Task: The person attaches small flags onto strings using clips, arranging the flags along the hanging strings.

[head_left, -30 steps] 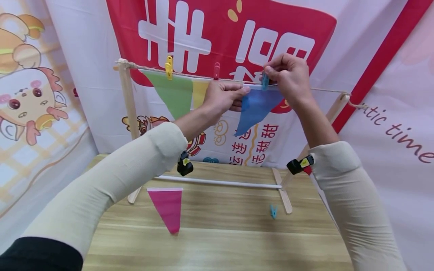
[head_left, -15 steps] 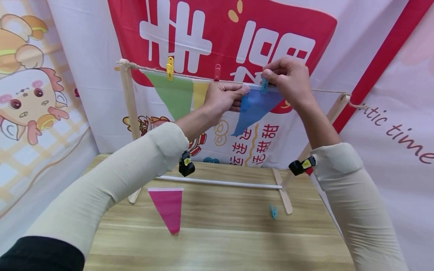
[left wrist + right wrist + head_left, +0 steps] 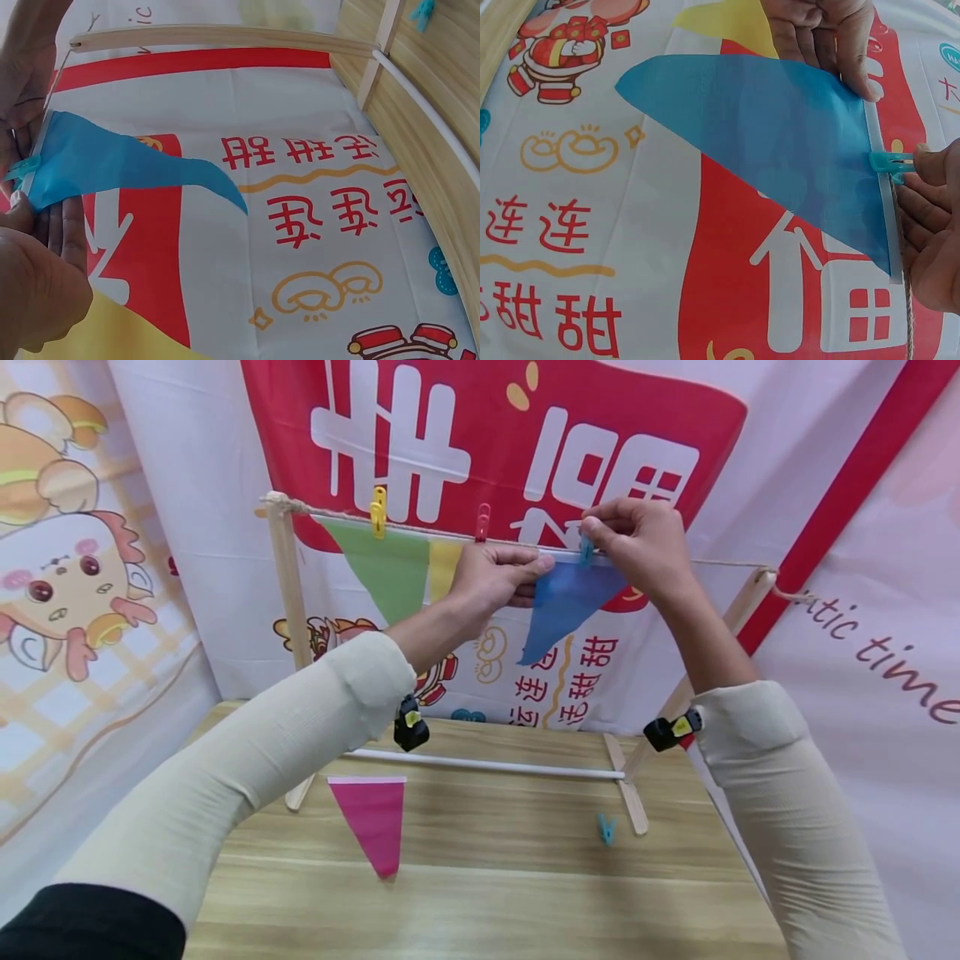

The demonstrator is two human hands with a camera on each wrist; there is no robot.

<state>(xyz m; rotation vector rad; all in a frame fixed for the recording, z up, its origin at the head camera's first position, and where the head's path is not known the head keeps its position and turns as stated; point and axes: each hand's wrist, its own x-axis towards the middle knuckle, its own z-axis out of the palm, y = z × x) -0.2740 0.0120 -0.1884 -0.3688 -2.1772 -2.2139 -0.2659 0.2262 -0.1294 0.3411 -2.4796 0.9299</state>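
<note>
A blue pennant flag (image 3: 567, 602) hangs with its white top edge along a twine string (image 3: 723, 562). My left hand (image 3: 495, 581) pinches the flag's upper left corner between thumb and fingers. At the middle of the top edge, my right hand (image 3: 647, 545) pinches a blue clothespin (image 3: 889, 162), whose jaws lie over the white strip in the right wrist view. To the left on the same string hang a green pennant (image 3: 390, 568) under a yellow clothespin (image 3: 378, 513) and a yellow pennant (image 3: 444, 568) under a red clothespin (image 3: 483, 522). My left hand partly hides the yellow pennant.
Wooden posts (image 3: 288, 581) with feet on the table (image 3: 525, 893) hold the string, and a white rod (image 3: 480, 763) joins them low down. A pink pennant (image 3: 371, 822) lies front left, another blue clothespin (image 3: 606, 829) front right. A printed cloth (image 3: 225, 610) hangs behind.
The right hand and its clothespin have come down slightly onto the flag's top edge. The left hand keeps its grip at the corner, and the flag's lower tip sways a little.
</note>
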